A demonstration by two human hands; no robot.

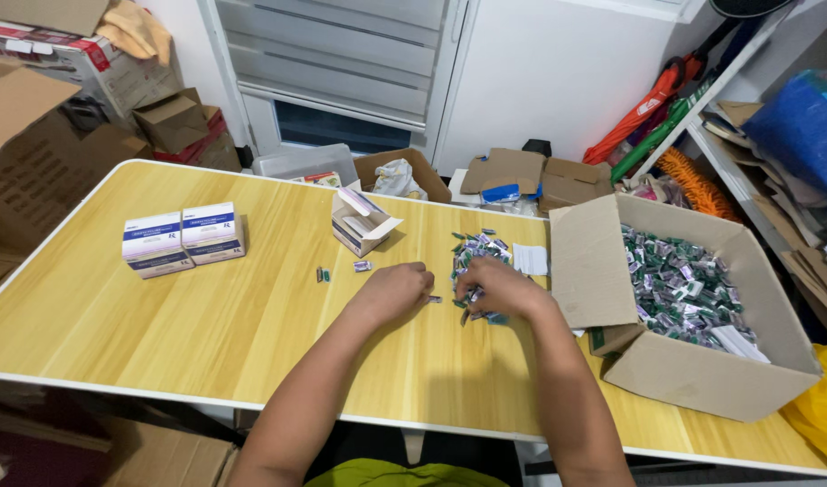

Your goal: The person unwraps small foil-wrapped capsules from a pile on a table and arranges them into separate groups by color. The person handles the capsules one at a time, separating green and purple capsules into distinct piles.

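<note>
At frame centre your left hand (394,290) and right hand (504,287) pinch small packets (475,255) that look light, slippery and crinkly, so grip their edges.

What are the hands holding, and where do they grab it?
The left hand pinches a small packet by its end. The right hand rests on the packet pile; its hold is hidden.

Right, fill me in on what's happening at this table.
A person's left hand and right hand pick at a pile of small packets on the table. An open small box sits behind the hands, two closed boxes at left, and a carton of packets at right.
</note>
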